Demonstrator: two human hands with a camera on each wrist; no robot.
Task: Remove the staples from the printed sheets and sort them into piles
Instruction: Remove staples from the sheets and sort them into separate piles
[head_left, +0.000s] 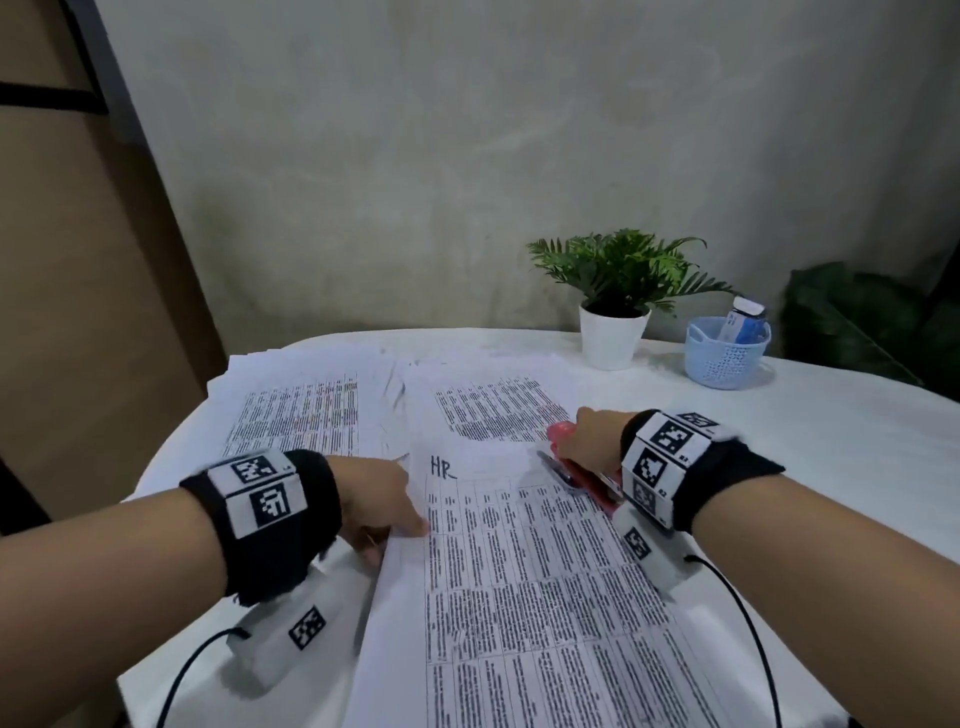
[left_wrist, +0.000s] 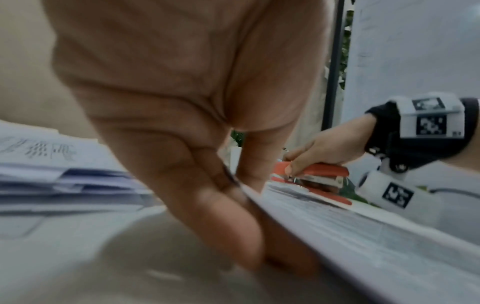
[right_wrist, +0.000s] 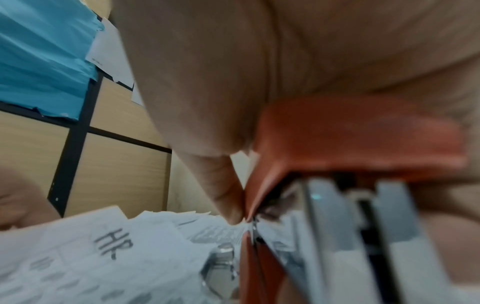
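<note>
Left hand (head_left: 382, 506) at the left edge of the nearest printed sheets (head_left: 530, 582), thumb on top and fingers (left_wrist: 233, 224) curled beneath, pinching that edge and lifting it slightly off the white table (head_left: 831, 467); "HR" handwritten at the head of the top page.

Right hand (head_left: 592, 441) closed around a red stapler (head_left: 582, 467) at the top right corner of the same sheets; thumb and fingers wrapped over the stapler's red top; lower arm of the stapler lying on the paper, metal front parted from it in the right wrist view; exact point of contact with the corner too blurred to tell.

Two other piles farther back: one pile (head_left: 296, 410) to the left, spread untidily; another pile (head_left: 493, 410) beside it, just beyond the right hand; both face up with dense printed tables.

Black bands with square markers on both wrists; a cable trailing from each.

At the far right of the table, a small green plant (head_left: 618, 275) in a white pot; just beside it a pale blue basket (head_left: 724, 353) holding a bottle (head_left: 743, 319).
</note>
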